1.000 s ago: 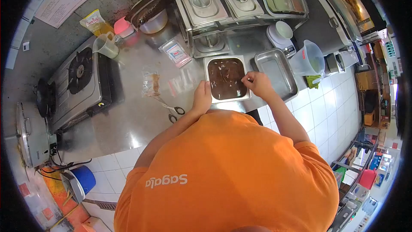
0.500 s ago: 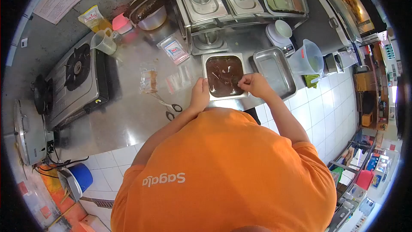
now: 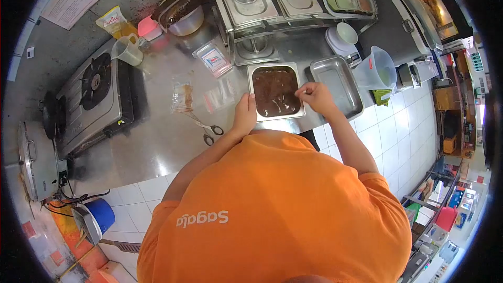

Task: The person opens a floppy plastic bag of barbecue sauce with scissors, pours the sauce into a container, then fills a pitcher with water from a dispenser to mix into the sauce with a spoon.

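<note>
A square steel food pan (image 3: 251,112) filled with dark brown liquid (image 3: 274,86) sits near the counter's front edge. Against the pan's left wall, my left hand (image 3: 244,114) grips its side. My right hand (image 3: 315,97) is at the right rim, fingers pinched together over the liquid's edge; whatever they hold is too small to make out. Shiny streaks show on the liquid's surface. To the right of the pan stands a larger rectangular steel tray (image 3: 313,66).
Left of the pan lie scissors (image 3: 209,131), a plastic packet (image 3: 182,96) and clear bags (image 3: 221,96). A gas stove (image 3: 112,102) stands farther left. Lidded steel pans (image 3: 247,1) line the shelf behind. A kitchen scale (image 3: 343,47) and a plastic jug (image 3: 378,69) are at the right.
My right hand has shifted slightly up and to the right, toward the pan's rim. Reflections on the liquid have changed. The left hand stays at the pan's side.
</note>
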{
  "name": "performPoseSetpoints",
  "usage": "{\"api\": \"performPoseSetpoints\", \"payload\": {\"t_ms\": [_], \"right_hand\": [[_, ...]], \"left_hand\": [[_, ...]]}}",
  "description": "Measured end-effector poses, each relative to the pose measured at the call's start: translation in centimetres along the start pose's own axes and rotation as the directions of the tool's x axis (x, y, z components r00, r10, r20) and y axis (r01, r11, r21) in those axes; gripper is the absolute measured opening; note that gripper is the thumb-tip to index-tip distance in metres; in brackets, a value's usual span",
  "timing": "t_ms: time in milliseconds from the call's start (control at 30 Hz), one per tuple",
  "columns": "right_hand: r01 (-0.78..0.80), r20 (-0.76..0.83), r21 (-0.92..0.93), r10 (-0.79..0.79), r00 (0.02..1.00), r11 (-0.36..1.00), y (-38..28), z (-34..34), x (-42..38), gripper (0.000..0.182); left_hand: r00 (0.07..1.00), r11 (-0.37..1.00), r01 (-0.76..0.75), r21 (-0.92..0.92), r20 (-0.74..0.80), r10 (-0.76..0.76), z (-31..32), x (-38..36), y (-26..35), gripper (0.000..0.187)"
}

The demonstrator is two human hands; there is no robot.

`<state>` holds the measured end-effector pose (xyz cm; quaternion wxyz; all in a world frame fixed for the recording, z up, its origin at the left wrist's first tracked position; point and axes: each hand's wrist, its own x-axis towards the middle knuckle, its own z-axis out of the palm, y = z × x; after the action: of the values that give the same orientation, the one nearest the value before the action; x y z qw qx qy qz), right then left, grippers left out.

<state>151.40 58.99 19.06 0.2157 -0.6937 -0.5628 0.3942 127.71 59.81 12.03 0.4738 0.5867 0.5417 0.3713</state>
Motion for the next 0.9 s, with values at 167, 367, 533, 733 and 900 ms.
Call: {"api": "performPoseSetpoints", "payload": {"t_ms": [167,367,533,733,900], "right_hand": [[0.080,0.081,0.040,-0.083,0.993,0.996,1.2,0.5,0.5,0.012],[0.099,0.072,0.022,-0.100,0.992,0.995,2.2,1.1,0.8,0.012],[0.071,0.121,-0.011,-0.069,0.990,0.997,2.3,1.4,0.8,0.012],[0.040,0.095,-0.022,-0.038,0.995,0.999,2.2,1.5,1.0,0.009],[0.081,0.039,-0.030,-0.080,0.996,0.996,1.7,1.2,0.9,0.011]], "left_hand": [[0.999,0.999,-0.040,-0.036,-0.023,0.039,0.2,0.0,-0.3,0.031],[1.000,1.000,0.001,0.009,-0.007,-0.001,0.0,-0.1,0.0,0.032],[1.000,0.999,0.005,0.035,-0.001,-0.005,0.0,0.0,-0.1,0.032],[1.000,0.999,0.024,0.023,0.010,-0.024,-0.1,0.0,0.1,0.031],[1.000,1.000,0.003,0.001,-0.006,-0.003,0.0,0.1,-0.2,0.032]]}}
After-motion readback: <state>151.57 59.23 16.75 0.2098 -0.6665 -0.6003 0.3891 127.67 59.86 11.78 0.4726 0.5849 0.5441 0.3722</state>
